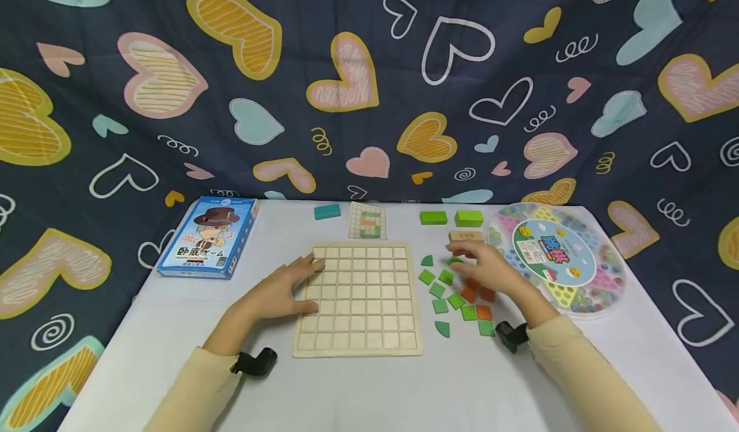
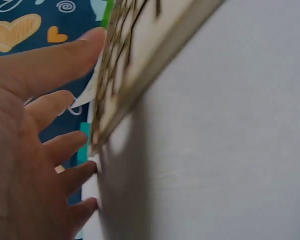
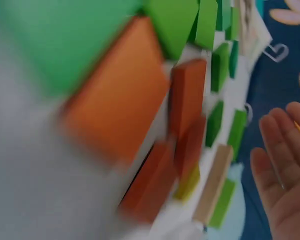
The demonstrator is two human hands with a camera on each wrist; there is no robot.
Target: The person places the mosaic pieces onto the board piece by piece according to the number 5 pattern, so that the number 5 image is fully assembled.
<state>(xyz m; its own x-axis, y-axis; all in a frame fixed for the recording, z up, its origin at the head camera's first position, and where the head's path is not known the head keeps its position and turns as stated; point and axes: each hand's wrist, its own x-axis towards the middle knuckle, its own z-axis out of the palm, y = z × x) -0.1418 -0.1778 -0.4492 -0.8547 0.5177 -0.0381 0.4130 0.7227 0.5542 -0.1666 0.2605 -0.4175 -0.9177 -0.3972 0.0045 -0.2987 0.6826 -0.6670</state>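
A pale wooden grid board (image 1: 362, 300) lies in the middle of the white table, its squares bare. At the board's left edge is my left hand (image 1: 281, 291), thumb and fingers spread apart, fingertips at the rim. Right of the board lie loose green tiles (image 1: 440, 305), some square and some quarter-round, with several orange tiles (image 1: 484, 312) among them. Over the upper part of these tiles hovers my right hand (image 1: 487, 266), partly covering some. The right wrist view shows the right hand's fingers (image 3: 277, 142) loosely extended, with nothing held.
Behind the board are a small grid-pattern card (image 1: 368, 221), a teal block (image 1: 327, 212) and two green blocks (image 1: 433, 217). A wooden block (image 1: 466, 236) sits beyond the right hand. A blue game box (image 1: 199, 242) lies left, a round clear-lidded box (image 1: 603, 259) right.
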